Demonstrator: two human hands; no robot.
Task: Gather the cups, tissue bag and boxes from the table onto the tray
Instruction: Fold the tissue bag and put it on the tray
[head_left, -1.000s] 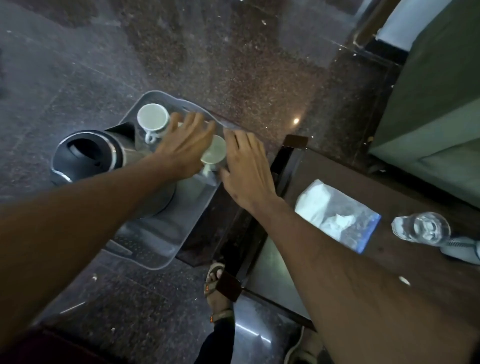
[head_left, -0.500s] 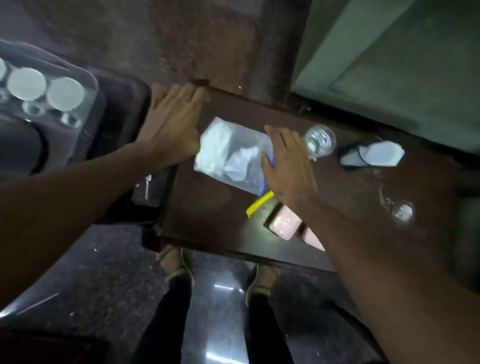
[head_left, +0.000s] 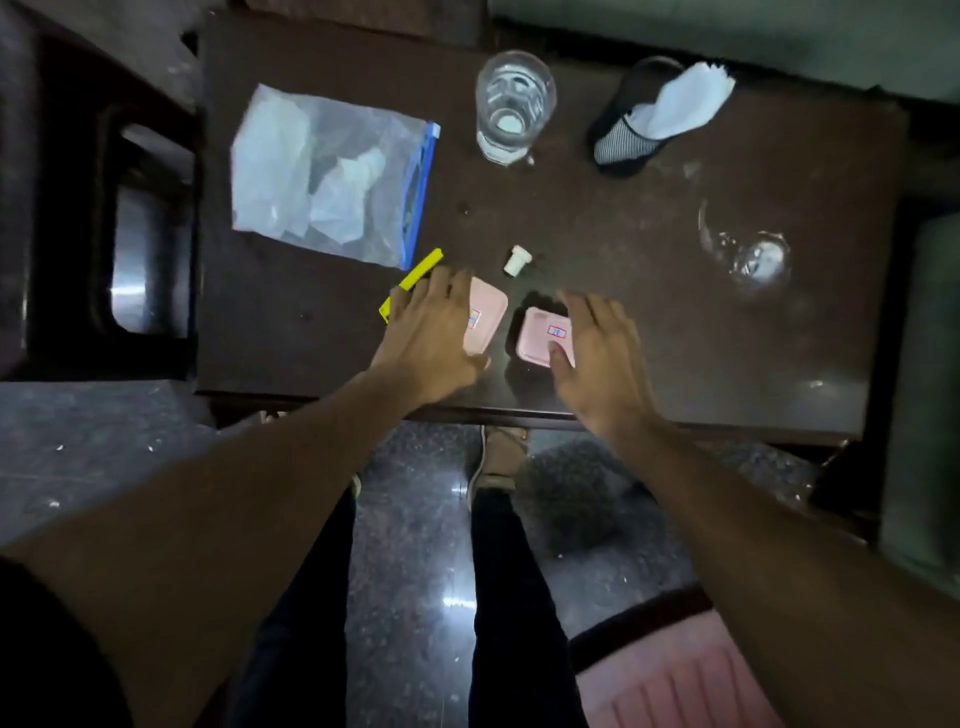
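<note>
Two small pink boxes lie near the front edge of the dark table (head_left: 675, 338). My left hand (head_left: 431, 332) hovers flat over the left pink box (head_left: 488, 317), fingers apart, covering its left half. My right hand (head_left: 597, 353) is spread over the right pink box (head_left: 540, 332), thumb by its near edge. Whether either hand touches its box is unclear. A clear zip bag of white tissues (head_left: 327, 171) with a blue seal lies at the table's far left. The tray is out of view.
A glass of water (head_left: 514, 104) stands at the back, a black holder with white napkins (head_left: 654, 119) to its right, a second clear glass (head_left: 748, 249) at the right. A yellow strip (head_left: 415, 278) and small white cap (head_left: 518, 260) lie near the boxes. My legs stand below the table.
My view swung from the tray on the floor to the table. Both hands left the cups, passed the tissue bag and came down over the two pink boxes.
</note>
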